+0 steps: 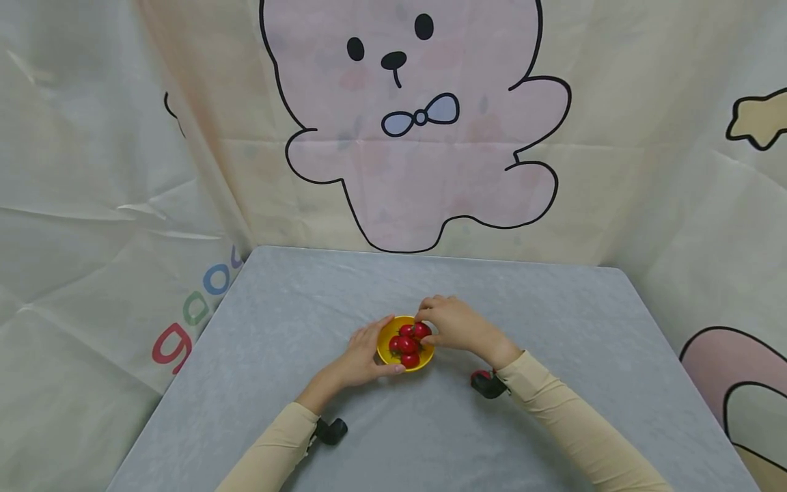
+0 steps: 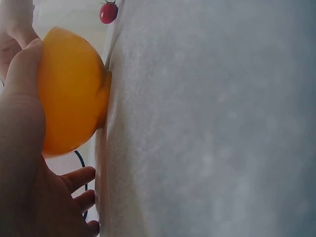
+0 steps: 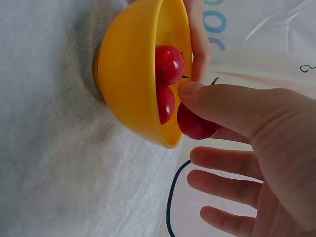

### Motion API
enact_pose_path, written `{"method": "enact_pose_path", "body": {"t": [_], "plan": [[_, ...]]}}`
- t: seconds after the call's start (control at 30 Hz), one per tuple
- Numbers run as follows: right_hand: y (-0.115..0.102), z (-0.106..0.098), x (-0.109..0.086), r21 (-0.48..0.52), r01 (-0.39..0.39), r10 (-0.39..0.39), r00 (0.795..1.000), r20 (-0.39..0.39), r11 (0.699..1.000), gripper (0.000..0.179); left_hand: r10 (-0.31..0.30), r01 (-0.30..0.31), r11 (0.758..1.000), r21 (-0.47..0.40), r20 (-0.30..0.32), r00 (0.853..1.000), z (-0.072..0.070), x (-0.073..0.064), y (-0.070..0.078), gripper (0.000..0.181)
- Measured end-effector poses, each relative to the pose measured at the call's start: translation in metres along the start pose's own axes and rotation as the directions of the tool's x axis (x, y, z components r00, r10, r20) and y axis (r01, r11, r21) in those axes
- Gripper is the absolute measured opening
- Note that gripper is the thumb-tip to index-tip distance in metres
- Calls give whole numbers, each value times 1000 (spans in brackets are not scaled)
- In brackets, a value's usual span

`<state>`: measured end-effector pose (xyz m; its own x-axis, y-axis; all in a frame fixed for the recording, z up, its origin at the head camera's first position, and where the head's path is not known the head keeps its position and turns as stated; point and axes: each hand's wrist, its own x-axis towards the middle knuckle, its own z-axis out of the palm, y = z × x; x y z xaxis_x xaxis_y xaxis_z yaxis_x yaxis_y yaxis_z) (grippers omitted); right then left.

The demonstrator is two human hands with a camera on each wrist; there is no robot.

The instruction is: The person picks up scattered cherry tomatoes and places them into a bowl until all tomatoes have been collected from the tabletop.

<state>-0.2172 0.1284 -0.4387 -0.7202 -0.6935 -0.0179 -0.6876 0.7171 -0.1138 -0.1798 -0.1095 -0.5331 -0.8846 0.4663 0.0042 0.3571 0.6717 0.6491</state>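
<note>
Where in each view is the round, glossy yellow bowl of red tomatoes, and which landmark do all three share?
Head: bowl in the lower middle.
Left wrist: bowl at left, outer wall showing.
Right wrist: bowl at upper centre, opening rightward.
Landmark: grey cloth table cover.

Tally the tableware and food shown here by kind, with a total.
Smooth, round yellow bowl: 1
Small, glossy red tomatoes with green stems: 6 visible (4 in the bowl, 1 pinched by the right hand, 1 on the grey cloth-covered table)
Total: 7 visible; others may be hidden
</note>
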Motion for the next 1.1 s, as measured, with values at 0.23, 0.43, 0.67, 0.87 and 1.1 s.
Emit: {"method": "enact_pose_path", "body": {"t": [0.23,0.43,0.67,0.87,1.1], "plan": [[-3,-1,-2,-1,-10,10,1000,9,1000,38,3,-3,1000,5,0,1000,1,0,1,103],[-3,-1,-4,28,-15,15,1000,6,1000,38,-7,7,1000,8,9,1000,1,0,2,103],[0,0,-7,21,-1,2,1000,-23,1000,35,-13,13,1000,8,12,1000,1,0,3,103],[3,-2,-9,22,5,-4,1000,-27,1000,35,-14,14,1000,11,6,1000,0,0,3,103],[15,-7,-16,21,-17,18,998,-57,1000,35,-22,22,1000,8,10,1000,0,0,2,104]]}}
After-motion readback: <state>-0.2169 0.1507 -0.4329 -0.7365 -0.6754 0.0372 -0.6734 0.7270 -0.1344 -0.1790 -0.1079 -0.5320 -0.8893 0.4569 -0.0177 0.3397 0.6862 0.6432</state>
